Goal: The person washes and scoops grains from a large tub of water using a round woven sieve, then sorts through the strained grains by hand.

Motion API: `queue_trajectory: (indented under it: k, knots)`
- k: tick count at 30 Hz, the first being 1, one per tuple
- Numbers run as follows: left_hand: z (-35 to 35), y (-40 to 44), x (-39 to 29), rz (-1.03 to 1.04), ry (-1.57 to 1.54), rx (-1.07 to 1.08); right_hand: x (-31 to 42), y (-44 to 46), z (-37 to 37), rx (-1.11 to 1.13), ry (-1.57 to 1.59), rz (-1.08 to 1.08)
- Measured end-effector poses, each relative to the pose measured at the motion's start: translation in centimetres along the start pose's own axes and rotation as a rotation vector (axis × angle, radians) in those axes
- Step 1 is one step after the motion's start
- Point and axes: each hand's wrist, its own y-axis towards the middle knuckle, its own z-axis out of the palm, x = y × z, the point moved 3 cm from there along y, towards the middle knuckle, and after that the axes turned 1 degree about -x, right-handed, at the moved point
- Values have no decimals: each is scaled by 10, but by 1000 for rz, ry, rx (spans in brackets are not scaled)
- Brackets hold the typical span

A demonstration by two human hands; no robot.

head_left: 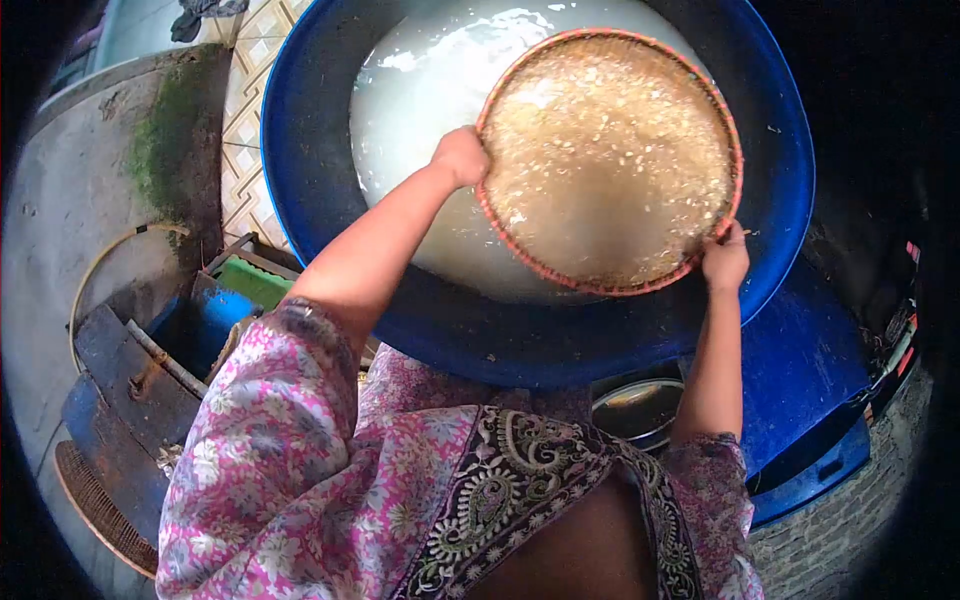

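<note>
A round woven basket (pixel 608 288) with a reddish rim is held over a large blue tub (pixel 300 215). Cloudy whitish water (pixel 410 110) fills the tub's middle. Inside the basket lie pale grains (pixel 630 130) under brownish water. My left hand (pixel 462 157) is closed around the basket's left rim. On the lower right rim, my right hand (pixel 726 258) grips with its fingers wrapped over the edge. How deep the basket's underside sits in the water is hidden.
A blue container (pixel 205 320) and dark boards (pixel 135 375) stand at the lower left, with another woven basket (pixel 100 500) below. A metal bowl (pixel 640 410) lies near the tub's front edge. Blue surfaces (pixel 800 360) are at the right.
</note>
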Motion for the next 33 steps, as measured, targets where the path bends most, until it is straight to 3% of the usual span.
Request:
queue_trajectory:
  k: [7, 14, 19, 21, 24, 25, 29, 31, 33]
  knots:
    - [-15, 46, -44, 126, -47, -183, 34, 0, -27, -248, -276, 83]
    - [-39, 90, -53, 137, -44, -299, 46, 2, -7, -361, -31, 96]
    - [-64, 78, -19, 116, 96, -354, 52, -5, 39, -304, 35, 116]
    - [-67, 72, 4, 80, 91, -340, 54, -12, 59, -164, 268, 152]
    - [-71, 57, 31, 23, 100, -311, 54, -23, 84, 7, 341, 259]
    - [-72, 48, 39, 3, 117, -293, 67, -32, 79, -76, 242, 120]
    - [-74, 15, 59, -75, 176, -270, 87, -49, 76, 61, 330, 222]
    - [-75, 0, 67, -119, 195, -233, 86, -52, 80, 53, 117, 18]
    - [-74, -13, 77, -125, 212, -191, 82, -55, 80, 100, 155, 31]
